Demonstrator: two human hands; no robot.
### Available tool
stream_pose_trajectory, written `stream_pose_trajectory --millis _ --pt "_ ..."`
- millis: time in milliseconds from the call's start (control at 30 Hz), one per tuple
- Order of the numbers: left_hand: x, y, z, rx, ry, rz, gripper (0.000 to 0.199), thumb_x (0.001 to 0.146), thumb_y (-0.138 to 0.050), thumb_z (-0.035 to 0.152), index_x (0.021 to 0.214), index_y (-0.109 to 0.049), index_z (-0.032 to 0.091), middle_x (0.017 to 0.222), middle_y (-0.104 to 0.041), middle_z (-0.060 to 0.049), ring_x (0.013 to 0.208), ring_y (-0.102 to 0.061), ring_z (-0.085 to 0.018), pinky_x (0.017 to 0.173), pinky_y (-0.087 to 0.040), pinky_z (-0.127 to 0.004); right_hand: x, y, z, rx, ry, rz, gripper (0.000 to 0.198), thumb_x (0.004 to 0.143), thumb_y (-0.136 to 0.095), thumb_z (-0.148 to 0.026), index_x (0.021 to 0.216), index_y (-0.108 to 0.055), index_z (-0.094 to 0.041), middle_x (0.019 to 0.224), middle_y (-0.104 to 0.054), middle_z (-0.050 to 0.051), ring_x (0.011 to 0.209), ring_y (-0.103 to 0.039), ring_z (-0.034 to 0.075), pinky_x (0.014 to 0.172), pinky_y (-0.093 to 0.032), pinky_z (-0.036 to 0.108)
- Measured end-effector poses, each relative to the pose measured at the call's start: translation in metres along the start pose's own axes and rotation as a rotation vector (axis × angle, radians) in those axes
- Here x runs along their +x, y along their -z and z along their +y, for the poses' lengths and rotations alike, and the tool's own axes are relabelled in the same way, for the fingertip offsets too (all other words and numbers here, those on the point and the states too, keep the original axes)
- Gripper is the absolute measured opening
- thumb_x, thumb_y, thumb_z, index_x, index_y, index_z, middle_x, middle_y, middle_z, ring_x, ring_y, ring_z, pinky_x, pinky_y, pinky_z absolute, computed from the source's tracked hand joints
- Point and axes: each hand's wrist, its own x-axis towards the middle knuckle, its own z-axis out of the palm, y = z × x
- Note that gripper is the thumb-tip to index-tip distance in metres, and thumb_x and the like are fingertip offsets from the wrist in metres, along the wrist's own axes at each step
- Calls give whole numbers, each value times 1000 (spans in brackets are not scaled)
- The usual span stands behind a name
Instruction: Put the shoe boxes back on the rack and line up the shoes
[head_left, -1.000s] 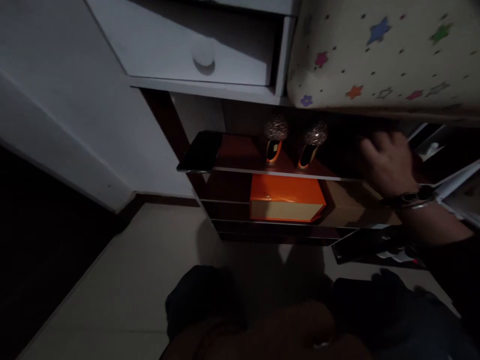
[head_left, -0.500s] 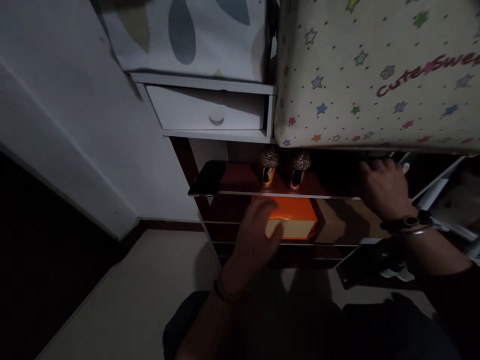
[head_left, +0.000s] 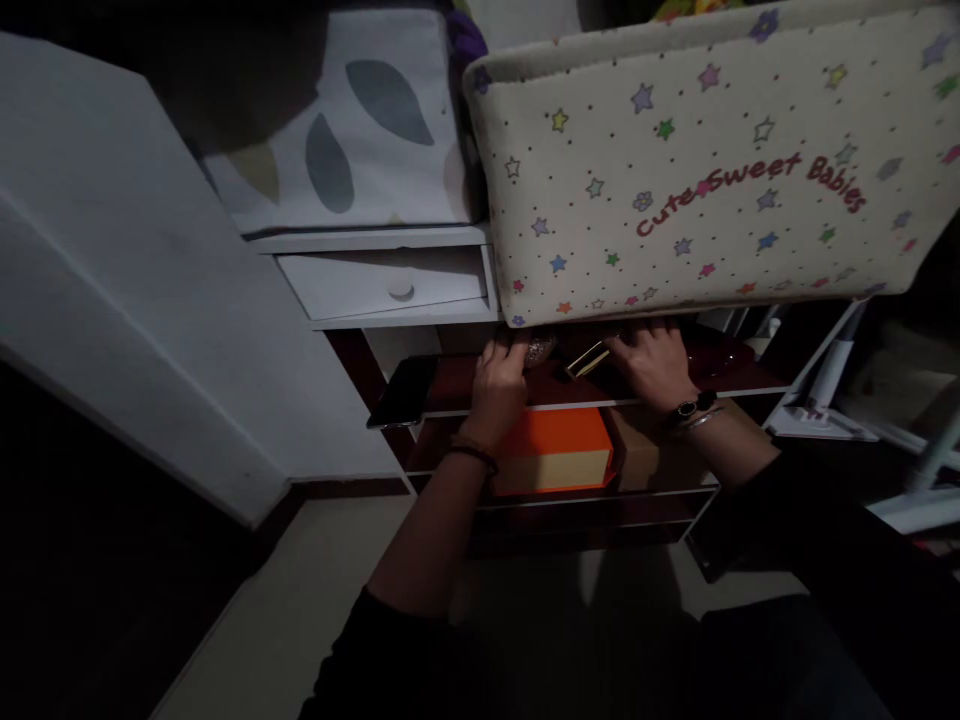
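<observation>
My left hand [head_left: 501, 385] is over the top shelf, its fingers curled against a small glittery, rounded object [head_left: 540, 350]; its lower part is hidden. Beside it, my right hand [head_left: 654, 360] has its fingers around a dark object with a shiny gold edge [head_left: 589, 358], which lies tilted. The far fingertips reach under the overhang of the star-print fabric bin [head_left: 697, 200]. Shadow hides what exactly both objects are. To the right of my right hand sits a glossy dark red object [head_left: 724, 357].
A black phone [head_left: 405, 392] lies at the left end of the dark red shelf [head_left: 450, 385]. Below are an orange box [head_left: 555, 440] and a brown box [head_left: 645, 450]. A white drawer [head_left: 382, 285] is above left, and a white metal frame [head_left: 821, 385] stands at right.
My left hand has risen from before the orange box onto the top shelf. My right hand has moved left to the gold-edged object. The two upright glittery-topped objects are now partly covered. The view has shifted.
</observation>
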Motion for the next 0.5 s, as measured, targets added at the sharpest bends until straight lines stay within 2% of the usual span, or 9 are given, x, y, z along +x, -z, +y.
stream_pose_trajectory --millis 67,133,200,267,333,400,467,500 --pt "-4 8 6 125 -94 -133 62 99 -36 7 157 -53 25 138 -65 -17 126 -60 -35 111 -45 -55 -11 -6 8 23 -115 -74 36 104 -54 -37 130 -73 -21 120 -66 21 114 -50 37 97 -39 54" --pt "-9 12 9 191 -187 -267 64 101 -36 9 159 -51 31 154 -56 -14 137 -55 -35 116 -41 -58 -20 -9 11 56 -138 -123 44 101 -59 -43 135 -70 -17 115 -67 22 112 -52 38 97 -41 55" --pt "-12 13 9 198 -203 -354 68 99 -36 5 161 -48 31 167 -43 -13 149 -45 -34 123 -34 -59 -30 -4 7 91 -107 -78 55 101 -60 -40 148 -60 -13 129 -63 24 120 -50 40 103 -42 58" --pt "-20 17 7 174 -150 -367 76 93 -37 -1 164 -42 27 170 -37 -14 156 -36 -34 127 -27 -61 -46 7 0 161 -95 45 57 103 -57 -31 155 -50 -11 145 -55 24 130 -46 39 110 -42 57" --pt "-37 23 7 121 -99 -282 82 88 -41 -3 165 -37 22 171 -33 -17 160 -28 -35 129 -20 -63 -69 21 -10 268 -112 181 57 103 -54 -22 159 -45 -13 150 -51 22 135 -45 37 112 -44 54" --pt "-66 27 11 29 -57 -90 79 89 -46 0 165 -34 19 171 -30 -19 162 -23 -34 131 -18 -61 -99 32 -24 368 -131 284 64 101 -57 -18 162 -40 -19 150 -51 20 133 -48 35 112 -46 55" --pt "-105 23 19 -65 52 178 70 96 -54 13 162 -36 20 166 -36 -20 157 -33 -30 129 -30 -52 -131 36 -45 453 -143 314 72 99 -61 -15 165 -35 -24 146 -53 18 129 -51 34 108 -49 55" --pt "-126 18 24 -83 157 296 67 96 -61 21 160 -39 21 160 -41 -19 153 -37 -31 127 -33 -52 -146 36 -58 508 -135 294 74 98 -61 -13 166 -34 -26 143 -54 18 127 -53 33 106 -51 53"
